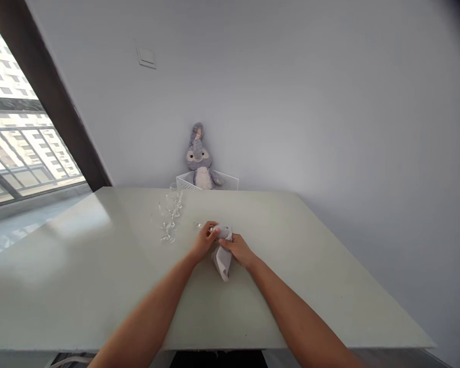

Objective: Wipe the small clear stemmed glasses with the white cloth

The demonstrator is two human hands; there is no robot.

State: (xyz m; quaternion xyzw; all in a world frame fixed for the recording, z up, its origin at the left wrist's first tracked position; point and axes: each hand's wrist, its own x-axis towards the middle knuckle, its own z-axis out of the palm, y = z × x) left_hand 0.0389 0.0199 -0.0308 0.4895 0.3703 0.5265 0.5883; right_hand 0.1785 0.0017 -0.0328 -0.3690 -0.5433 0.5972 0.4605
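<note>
My left hand is closed around a small clear stemmed glass, whose foot end sticks out to the left of the fingers. A pale grey-white cloth wraps the other end of the glass, and its loose corner hangs down between my hands. On the right side, my right hand grips this cloth, thumb on top, close against the left hand. The glass's bowl is hidden by the cloth and fingers. To the left, several clear stemmed glasses stand grouped on the table; their outlines are faint.
The pale table reaches to the wall. At its far edge a white perforated basket holds a grey plush toy. A light switch is on the wall, and a window lies at the left.
</note>
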